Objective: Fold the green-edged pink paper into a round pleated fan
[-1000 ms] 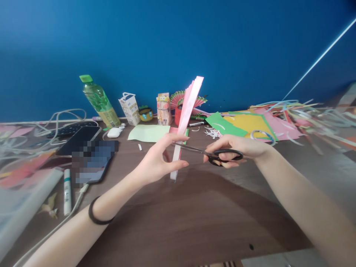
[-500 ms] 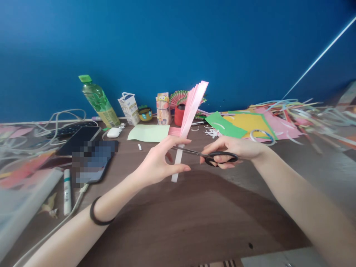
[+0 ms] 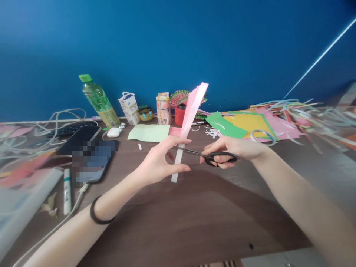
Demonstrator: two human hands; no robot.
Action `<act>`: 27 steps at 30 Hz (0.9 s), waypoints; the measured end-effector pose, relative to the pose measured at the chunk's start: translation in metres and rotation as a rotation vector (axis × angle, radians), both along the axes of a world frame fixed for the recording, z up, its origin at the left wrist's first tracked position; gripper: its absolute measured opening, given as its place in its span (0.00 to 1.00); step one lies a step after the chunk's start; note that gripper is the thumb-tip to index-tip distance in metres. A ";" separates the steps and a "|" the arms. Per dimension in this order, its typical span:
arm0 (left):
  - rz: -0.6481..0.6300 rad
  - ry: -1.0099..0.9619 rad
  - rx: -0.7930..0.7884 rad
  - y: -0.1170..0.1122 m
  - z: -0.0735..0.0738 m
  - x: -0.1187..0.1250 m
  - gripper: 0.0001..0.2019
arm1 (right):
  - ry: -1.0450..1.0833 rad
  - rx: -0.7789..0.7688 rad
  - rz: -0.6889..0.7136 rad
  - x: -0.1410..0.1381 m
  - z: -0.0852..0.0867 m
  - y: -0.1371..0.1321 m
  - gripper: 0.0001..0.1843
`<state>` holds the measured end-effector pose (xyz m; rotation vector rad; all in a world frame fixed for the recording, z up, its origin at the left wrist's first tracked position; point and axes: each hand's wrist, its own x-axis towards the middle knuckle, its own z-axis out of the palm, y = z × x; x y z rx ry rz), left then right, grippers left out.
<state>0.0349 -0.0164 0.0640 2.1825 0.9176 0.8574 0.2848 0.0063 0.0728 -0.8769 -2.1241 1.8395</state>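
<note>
Paper in pink pleats (image 3: 193,107) was held up over the middle of the surface (image 3: 189,215) by the left hand (image 3: 158,159), whose grip had thumb and fingers about its lower part, fingertip contact being partly hidden. The right hand (image 3: 232,148) had its grip wrapped around the black handles of the scissors (image 3: 208,156), off to the right of the paper. The left hand was the nearer, touching the paper; the right stood apart from it, and only the blades reached across. They ran leftward and crossed the strip between left thumb and forefinger; whether they were parted could not be told. The paper's long axis slanted: its narrow lower end pointed toward the near edge, its fanned end upward, toward the back edge and somewhat right, in front of a red object (image 3: 178,115). The scissors' long axis thus lay crosswise to it.
</note>
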 end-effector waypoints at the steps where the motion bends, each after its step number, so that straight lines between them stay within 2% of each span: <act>1: -0.001 0.000 -0.001 0.000 0.000 0.000 0.25 | 0.000 0.001 0.000 0.000 0.000 0.000 0.24; 18: 0.007 0.028 -0.026 0.000 -0.002 0.001 0.25 | -0.043 0.019 -0.001 0.004 -0.003 0.003 0.25; 27: 0.002 0.041 -0.028 -0.001 -0.002 0.000 0.25 | -0.038 -0.030 0.001 0.001 0.000 0.001 0.26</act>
